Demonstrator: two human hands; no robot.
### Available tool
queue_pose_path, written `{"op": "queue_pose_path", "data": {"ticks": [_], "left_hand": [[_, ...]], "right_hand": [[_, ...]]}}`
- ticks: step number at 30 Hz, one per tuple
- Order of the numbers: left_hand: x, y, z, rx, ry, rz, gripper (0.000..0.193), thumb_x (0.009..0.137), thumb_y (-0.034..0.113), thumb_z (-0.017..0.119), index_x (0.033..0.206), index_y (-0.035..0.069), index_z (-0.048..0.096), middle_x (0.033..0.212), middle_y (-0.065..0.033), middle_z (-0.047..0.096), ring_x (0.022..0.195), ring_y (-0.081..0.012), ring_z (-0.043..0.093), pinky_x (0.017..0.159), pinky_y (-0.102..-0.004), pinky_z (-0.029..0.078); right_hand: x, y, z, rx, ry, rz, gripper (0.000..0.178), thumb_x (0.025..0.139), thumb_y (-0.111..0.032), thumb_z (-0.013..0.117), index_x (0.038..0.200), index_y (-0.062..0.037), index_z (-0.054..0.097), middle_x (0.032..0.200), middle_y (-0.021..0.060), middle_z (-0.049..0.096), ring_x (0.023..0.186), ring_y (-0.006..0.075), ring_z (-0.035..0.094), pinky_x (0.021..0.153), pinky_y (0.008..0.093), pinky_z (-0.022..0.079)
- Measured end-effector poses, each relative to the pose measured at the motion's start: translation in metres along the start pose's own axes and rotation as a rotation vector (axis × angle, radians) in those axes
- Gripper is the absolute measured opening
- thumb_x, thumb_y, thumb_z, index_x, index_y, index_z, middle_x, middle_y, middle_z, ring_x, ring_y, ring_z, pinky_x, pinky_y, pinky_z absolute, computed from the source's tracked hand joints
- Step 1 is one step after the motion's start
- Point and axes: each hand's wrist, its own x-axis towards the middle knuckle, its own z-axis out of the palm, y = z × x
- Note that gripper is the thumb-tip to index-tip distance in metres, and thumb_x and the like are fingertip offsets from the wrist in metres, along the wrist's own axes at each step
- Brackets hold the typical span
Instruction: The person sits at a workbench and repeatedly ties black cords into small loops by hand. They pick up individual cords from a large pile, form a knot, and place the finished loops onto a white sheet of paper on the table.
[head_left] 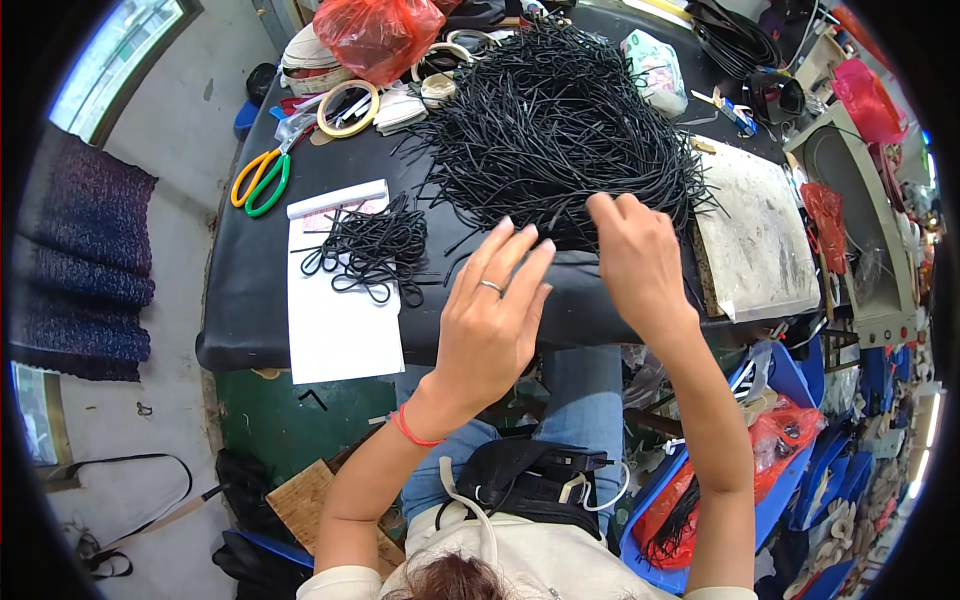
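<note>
A big tangled pile of thin black cords [570, 130] covers the middle of the black table. At its front edge my right hand [642, 265] is closed with the fingers curled down; what it pinches, if anything, is hidden. My left hand [492, 320] hovers beside it with fingers stretched out, a ring on one of them, and nothing visible in its grasp. To the left, a smaller heap of looped black cords [375, 245] lies on a white paper pad [340, 335].
Scissors with orange and green handles [265, 183] and a tape roll [348, 108] lie at the left. A red plastic bag [378, 35] stands behind. On the right are a stained pale board [757, 235] and, lower, a blue bin [650, 555] holding a red bag.
</note>
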Motion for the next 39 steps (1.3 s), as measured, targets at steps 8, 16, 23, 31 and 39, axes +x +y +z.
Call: {"op": "queue_pose_path", "data": {"ticks": [8, 16, 23, 31, 39], "left_hand": [[0.001, -0.019, -0.030, -0.632, -0.255, -0.544, 0.021, 0.088, 0.008, 0.055, 0.106, -0.002, 0.060, 0.091, -0.0077, 0.065, 0.078, -0.0111, 0.059, 0.072, -0.0236, 0.047], [-0.020, 0.000, -0.041, -1.114, -0.329, -0.943, 0.022, 0.090, 0.016, 0.055, 0.105, 0.000, 0.059, 0.094, -0.0077, 0.064, 0.085, -0.0133, 0.062, 0.069, -0.0229, 0.051], [-0.029, -0.004, -0.020, -1.480, -0.045, -1.097, 0.025, 0.091, 0.015, 0.053, 0.107, -0.004, 0.058, 0.097, -0.0101, 0.062, 0.088, -0.0140, 0.062, 0.077, -0.0255, 0.054], [-0.032, -0.005, -0.019, -1.529, 0.105, -1.045, 0.017, 0.092, 0.016, 0.051, 0.100, 0.003, 0.058, 0.093, -0.0060, 0.061, 0.087, -0.0123, 0.060, 0.077, -0.0287, 0.053], [-0.033, -0.011, -0.026, -1.530, -0.173, -1.168, 0.013, 0.089, 0.013, 0.055, 0.096, 0.003, 0.061, 0.084, -0.0026, 0.060, 0.079, -0.0082, 0.058, 0.076, -0.0275, 0.053]], "right_hand": [[-0.017, -0.027, -0.025, 0.334, 0.049, -0.203, 0.017, 0.070, -0.004, 0.056, 0.087, -0.0061, 0.057, 0.073, 0.0065, 0.047, 0.065, 0.0215, 0.052, 0.057, 0.0318, 0.043], [-0.019, -0.039, -0.023, 0.420, 0.419, 0.066, 0.020, 0.072, 0.001, 0.067, 0.091, -0.0029, 0.061, 0.072, 0.0086, 0.053, 0.060, 0.0226, 0.055, 0.051, 0.0322, 0.044], [-0.044, -0.071, -0.001, 0.692, 0.106, 0.050, 0.015, 0.078, 0.001, 0.059, 0.093, -0.0006, 0.060, 0.079, 0.0094, 0.054, 0.069, 0.0236, 0.058, 0.056, 0.0321, 0.047], [-0.050, -0.064, -0.002, 0.731, 0.062, 0.052, 0.016, 0.076, 0.000, 0.063, 0.092, -0.0004, 0.062, 0.080, 0.0103, 0.058, 0.067, 0.0233, 0.058, 0.056, 0.0318, 0.047], [-0.049, -0.057, -0.008, 0.554, 0.121, -0.121, 0.021, 0.071, 0.002, 0.064, 0.091, -0.0014, 0.061, 0.078, 0.0076, 0.056, 0.066, 0.0221, 0.057, 0.056, 0.0305, 0.047]]}}
